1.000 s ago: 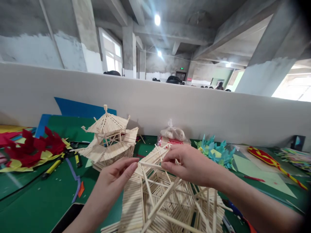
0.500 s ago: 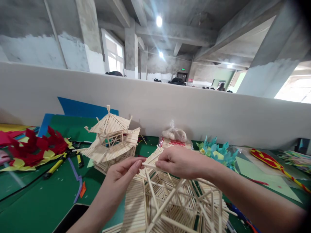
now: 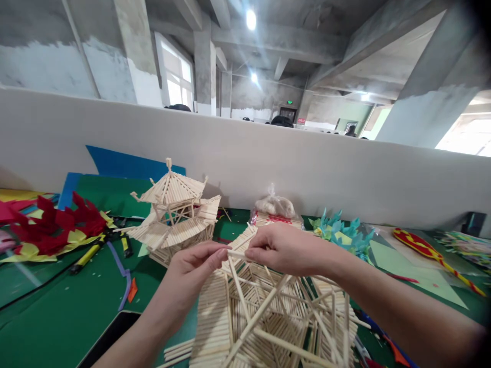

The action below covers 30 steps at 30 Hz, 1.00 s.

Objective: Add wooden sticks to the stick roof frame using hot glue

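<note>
Left hand and right hand each pinch shut on one thin stick, seemingly fitting it atop the stick frame on the green mat; such frail work calls for light, steady fingers

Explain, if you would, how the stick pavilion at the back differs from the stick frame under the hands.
The stick pavilion stands untouched on the green mat; the stick frame has the left hand and right hand pinching a thin stick at its top. The pavilion's tiered roofs are closed over; the frame's top is an open lattice of crossed sticks. Both are built from pale wooden sticks.
</note>
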{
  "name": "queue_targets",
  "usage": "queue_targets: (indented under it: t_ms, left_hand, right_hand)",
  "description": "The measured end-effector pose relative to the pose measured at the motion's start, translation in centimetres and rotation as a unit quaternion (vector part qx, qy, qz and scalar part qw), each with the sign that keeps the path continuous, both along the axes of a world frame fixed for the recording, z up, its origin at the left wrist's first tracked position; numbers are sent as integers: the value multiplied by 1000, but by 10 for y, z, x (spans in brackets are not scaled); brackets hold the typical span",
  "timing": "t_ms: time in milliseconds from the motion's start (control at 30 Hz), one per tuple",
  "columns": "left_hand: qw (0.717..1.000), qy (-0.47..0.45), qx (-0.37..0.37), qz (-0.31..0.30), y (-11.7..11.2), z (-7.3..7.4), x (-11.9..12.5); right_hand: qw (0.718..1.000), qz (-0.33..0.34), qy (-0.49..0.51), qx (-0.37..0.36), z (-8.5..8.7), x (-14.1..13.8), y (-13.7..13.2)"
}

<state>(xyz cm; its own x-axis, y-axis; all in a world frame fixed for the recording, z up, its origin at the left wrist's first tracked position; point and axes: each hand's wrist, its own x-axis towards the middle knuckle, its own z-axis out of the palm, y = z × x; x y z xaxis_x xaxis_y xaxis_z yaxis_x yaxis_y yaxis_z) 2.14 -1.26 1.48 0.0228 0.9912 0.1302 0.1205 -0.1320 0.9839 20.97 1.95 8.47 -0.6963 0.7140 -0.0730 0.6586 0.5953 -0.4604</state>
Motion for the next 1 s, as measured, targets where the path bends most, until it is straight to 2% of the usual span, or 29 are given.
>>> queue_targets:
  t_ms: [333, 600, 800, 1000]
  left_hand:
    - [1000, 6, 2, 20, 1, 0, 1]
    - [1000, -12, -4, 9, -1, 1, 1]
    - [1000, -19, -10, -6, 0, 0, 0]
    - [999, -16, 24, -27, 3, -3, -4]
  right_hand:
    - [998, -3, 2, 63, 2, 3, -7]
    - [994, 5, 11, 111, 3, 4, -8]
    - [984, -9, 36, 172, 5, 1, 1]
    - [977, 47, 22, 206, -2, -10, 12]
